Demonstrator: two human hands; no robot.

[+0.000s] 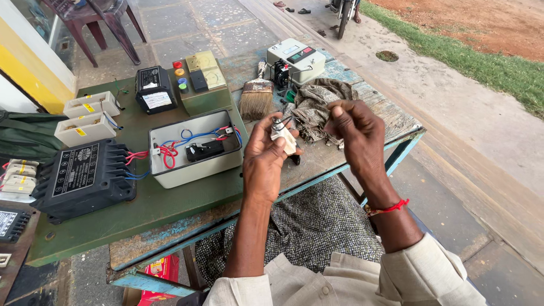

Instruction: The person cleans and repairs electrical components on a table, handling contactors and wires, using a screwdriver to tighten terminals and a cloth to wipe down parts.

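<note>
Spreading across most of the view, a worn green workbench (170, 204) carries everything; places below are given from the open grey enclosure (195, 148) at its middle. To its left lies a black finned transformer (84, 177), its red and blue leads running toward the box. Inside the enclosure sit looped red and blue wires and a black component, the lid off, seemingly so the wiring can be reached. Behind it stands a green control panel (199, 80) with coloured buttons, and to the right of that a paintbrush (256, 97) and a crumpled cloth (318, 107). Just right of the enclosure, the left hand (265, 160) is closed around a small white part (283, 137), raised near eye level, probably for a better look. The right hand (354, 133) pinches something thin; what exactly cannot be told.
</note>
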